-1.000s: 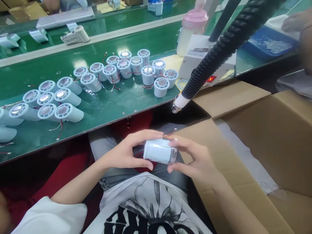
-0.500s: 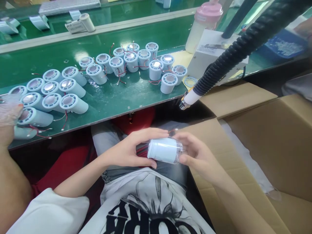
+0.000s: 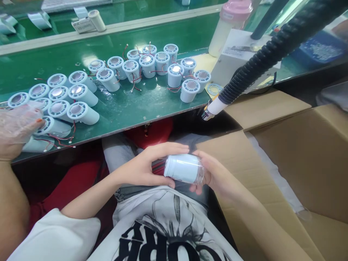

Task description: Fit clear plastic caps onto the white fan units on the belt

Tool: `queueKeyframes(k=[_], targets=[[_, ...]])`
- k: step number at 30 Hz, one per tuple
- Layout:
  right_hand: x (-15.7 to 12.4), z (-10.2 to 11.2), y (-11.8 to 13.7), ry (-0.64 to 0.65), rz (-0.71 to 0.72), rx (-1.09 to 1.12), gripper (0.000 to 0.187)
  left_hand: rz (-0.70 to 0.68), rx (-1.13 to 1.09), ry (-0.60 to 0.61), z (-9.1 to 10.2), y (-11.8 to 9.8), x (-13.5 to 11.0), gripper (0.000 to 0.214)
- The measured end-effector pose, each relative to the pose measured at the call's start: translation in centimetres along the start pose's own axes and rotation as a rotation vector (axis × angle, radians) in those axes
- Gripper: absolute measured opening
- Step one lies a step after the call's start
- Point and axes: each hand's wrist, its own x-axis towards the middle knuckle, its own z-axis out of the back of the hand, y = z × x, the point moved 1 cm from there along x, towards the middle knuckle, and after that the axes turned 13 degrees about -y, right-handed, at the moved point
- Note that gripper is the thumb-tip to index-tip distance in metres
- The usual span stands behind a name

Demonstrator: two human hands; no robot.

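Note:
A light-blue cylindrical housing (image 3: 181,168) lies on its side above my lap, in a clear plastic wrapper that reaches past its right end. My left hand (image 3: 148,166) grips its left end, fingers along the top and thumb underneath. At the right end, my right hand (image 3: 214,172) is closed around the loose clear plastic, with some fingertips showing below it. Beyond my hands, several similar light-blue housings (image 3: 108,79) with silvery round ends and thin red wires stand or lean on the green table (image 3: 130,108).
A co-worker's gloved hand (image 3: 20,121) touches the housings at left. A black flexible hose (image 3: 244,72) with a metal tip hangs at right, near a pink-lidded bottle (image 3: 235,14). An open cardboard box (image 3: 307,145) stands beside my right arm.
My right hand has turned at the wrapper's end, so fingertips now show beneath it. The housing stays in my left hand. The co-worker's gloved hand has moved right, shifting the nearest left housings.

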Motion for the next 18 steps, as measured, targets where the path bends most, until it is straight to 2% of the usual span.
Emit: queueKeyframes(k=[4, 8, 12, 14, 15, 16, 18], targets=[[0.0, -0.5, 0.1, 0.024, -0.124, 0.049, 0.056, 0.006, -0.023, 0.009, 0.0, 0.1, -0.1, 0.081], [0.0, -0.8, 0.2, 0.101, -0.257, 0.083, 0.062, -0.024, 0.010, -0.004, -0.1, 0.2, 0.0, 0.079], [0.0, -0.5, 0.0, 0.159, -0.287, 0.072, 0.070, 0.009, 0.000, -0.028, -0.4, 0.0, 0.0, 0.072], [-0.1, -0.2, -0.2, 0.148, -0.214, -0.016, 0.073, 0.064, -0.040, -0.052, -0.6, -0.1, -0.2, 0.069], [-0.1, 0.1, -0.3, 0.094, -0.132, -0.089, 0.070, 0.105, -0.064, -0.065, -0.6, -0.2, -0.3, 0.068], [-0.2, 0.4, -0.3, 0.008, -0.009, -0.182, 0.063, 0.152, -0.090, -0.077, -0.7, -0.3, -0.4, 0.067], [-0.4, 1.0, -0.3, -0.192, 0.329, -0.410, 0.037, 0.250, -0.137, -0.094, -0.8, -0.5, -0.5, 0.064]])
